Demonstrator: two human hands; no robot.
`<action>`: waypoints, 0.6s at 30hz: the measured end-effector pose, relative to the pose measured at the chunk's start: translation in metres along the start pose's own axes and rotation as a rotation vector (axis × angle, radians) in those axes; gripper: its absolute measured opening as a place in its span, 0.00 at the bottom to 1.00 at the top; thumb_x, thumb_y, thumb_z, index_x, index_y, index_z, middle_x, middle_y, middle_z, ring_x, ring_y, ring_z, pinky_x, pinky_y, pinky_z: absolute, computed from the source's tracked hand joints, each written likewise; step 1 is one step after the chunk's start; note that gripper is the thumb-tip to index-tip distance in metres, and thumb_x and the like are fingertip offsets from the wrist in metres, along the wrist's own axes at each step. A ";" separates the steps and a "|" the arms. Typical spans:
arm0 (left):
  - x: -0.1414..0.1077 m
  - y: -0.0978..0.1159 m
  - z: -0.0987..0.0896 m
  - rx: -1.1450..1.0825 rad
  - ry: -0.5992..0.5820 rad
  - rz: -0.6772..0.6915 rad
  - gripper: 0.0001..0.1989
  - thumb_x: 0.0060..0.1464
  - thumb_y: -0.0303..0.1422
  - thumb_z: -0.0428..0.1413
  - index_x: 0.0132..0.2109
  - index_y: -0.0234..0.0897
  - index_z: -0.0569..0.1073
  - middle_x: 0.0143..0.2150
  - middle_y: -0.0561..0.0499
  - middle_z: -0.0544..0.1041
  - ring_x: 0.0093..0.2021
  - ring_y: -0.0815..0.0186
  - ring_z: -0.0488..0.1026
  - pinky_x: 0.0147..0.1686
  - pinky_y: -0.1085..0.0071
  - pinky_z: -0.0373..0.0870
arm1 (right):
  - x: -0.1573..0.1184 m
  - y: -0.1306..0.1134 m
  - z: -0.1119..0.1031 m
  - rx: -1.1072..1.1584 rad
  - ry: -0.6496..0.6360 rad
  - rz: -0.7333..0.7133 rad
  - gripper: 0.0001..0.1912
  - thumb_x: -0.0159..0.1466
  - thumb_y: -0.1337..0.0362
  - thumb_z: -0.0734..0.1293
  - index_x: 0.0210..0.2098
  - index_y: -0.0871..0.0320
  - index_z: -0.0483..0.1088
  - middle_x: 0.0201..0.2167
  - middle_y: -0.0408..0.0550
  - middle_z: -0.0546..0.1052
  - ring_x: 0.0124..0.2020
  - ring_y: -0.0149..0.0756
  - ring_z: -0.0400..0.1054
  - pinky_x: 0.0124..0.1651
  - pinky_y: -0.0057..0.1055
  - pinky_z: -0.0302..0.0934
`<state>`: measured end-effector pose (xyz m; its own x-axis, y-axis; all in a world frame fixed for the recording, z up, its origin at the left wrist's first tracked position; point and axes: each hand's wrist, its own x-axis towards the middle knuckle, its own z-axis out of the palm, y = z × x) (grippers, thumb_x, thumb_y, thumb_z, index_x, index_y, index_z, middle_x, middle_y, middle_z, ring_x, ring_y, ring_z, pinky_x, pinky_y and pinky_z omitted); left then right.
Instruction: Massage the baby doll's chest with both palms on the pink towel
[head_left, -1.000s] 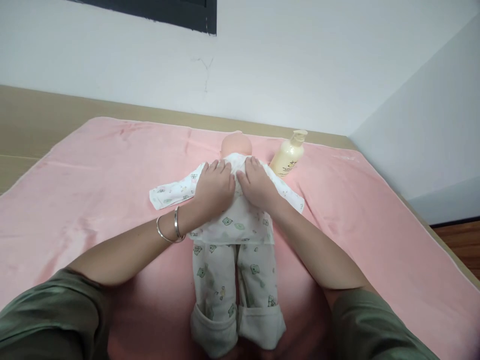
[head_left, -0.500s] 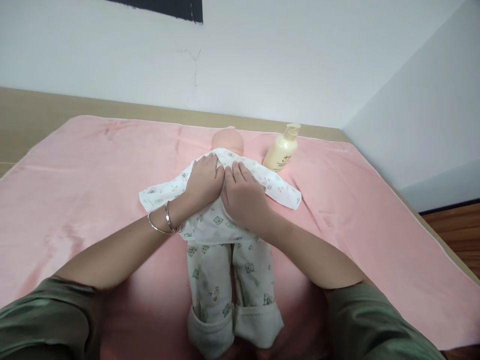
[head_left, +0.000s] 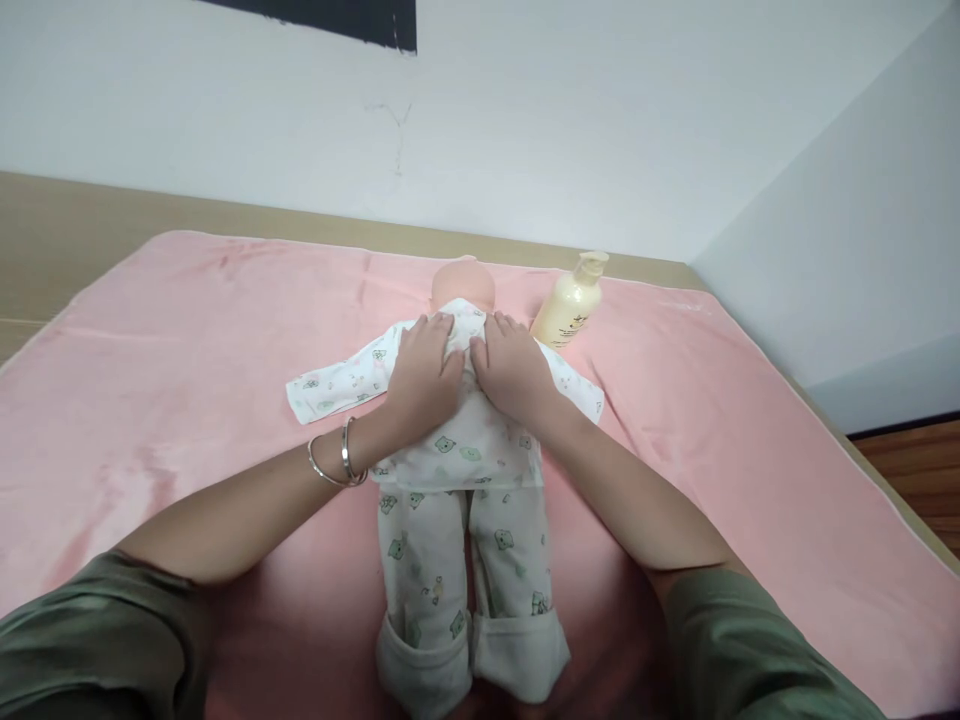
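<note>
A baby doll (head_left: 463, 285) lies in front of me, its bald head at the far end and its legs toward me. It wears a white printed top (head_left: 480, 455) and matching trousers (head_left: 431, 560) with turned-up cuffs. Palm down, my left hand (head_left: 426, 375) rests on the left side of the top near the shoulder, fingers stretched out. On the other side my right hand (head_left: 517, 370) lies flat on the upper right of the top, fingers extended. A narrow strip of cloth shows between the two hands. The doll's sleeves spread out to both sides.
A pale yellow pump bottle (head_left: 570, 305) stands to the right of the doll's head. Under everything spreads a pink blanket (head_left: 225, 350) on a wooden surface (head_left: 75, 220). A white wall (head_left: 525, 130) rises behind, with another on the right.
My right hand has moved up and a little right, toward the doll's shoulder. The gap between my hands has widened. The view has shifted slightly.
</note>
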<state>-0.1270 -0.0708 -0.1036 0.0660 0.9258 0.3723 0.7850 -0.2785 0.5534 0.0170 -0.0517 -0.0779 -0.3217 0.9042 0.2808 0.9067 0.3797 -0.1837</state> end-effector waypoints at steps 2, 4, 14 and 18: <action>0.009 -0.007 -0.001 -0.094 0.046 -0.076 0.24 0.62 0.32 0.44 0.61 0.34 0.70 0.62 0.39 0.76 0.65 0.51 0.69 0.69 0.48 0.64 | -0.017 -0.016 -0.003 -0.077 0.038 -0.020 0.27 0.74 0.63 0.51 0.64 0.76 0.64 0.61 0.74 0.72 0.64 0.62 0.66 0.67 0.56 0.59; 0.015 -0.012 -0.002 -0.171 0.076 -0.130 0.22 0.60 0.33 0.45 0.58 0.37 0.73 0.60 0.42 0.78 0.62 0.54 0.72 0.66 0.52 0.68 | -0.032 -0.029 -0.003 -0.122 0.063 -0.058 0.28 0.74 0.63 0.52 0.66 0.78 0.62 0.64 0.77 0.69 0.66 0.64 0.64 0.69 0.56 0.57; -0.018 0.000 0.010 -0.075 0.124 0.154 0.23 0.63 0.30 0.45 0.61 0.33 0.72 0.66 0.40 0.73 0.71 0.52 0.63 0.74 0.47 0.56 | 0.014 0.012 0.009 0.134 -0.073 0.039 0.33 0.73 0.60 0.50 0.69 0.80 0.56 0.71 0.72 0.61 0.74 0.57 0.53 0.75 0.55 0.51; -0.009 -0.007 0.012 -0.117 0.168 0.117 0.22 0.60 0.31 0.48 0.59 0.37 0.74 0.62 0.43 0.77 0.67 0.52 0.68 0.72 0.47 0.60 | 0.009 0.006 0.004 0.091 -0.050 0.050 0.33 0.73 0.61 0.50 0.68 0.82 0.57 0.69 0.75 0.63 0.73 0.59 0.56 0.74 0.55 0.52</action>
<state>-0.1257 -0.0739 -0.1200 0.0413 0.8325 0.5525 0.7007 -0.4183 0.5780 0.0183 -0.0408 -0.0806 -0.2919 0.9302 0.2225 0.8940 0.3480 -0.2820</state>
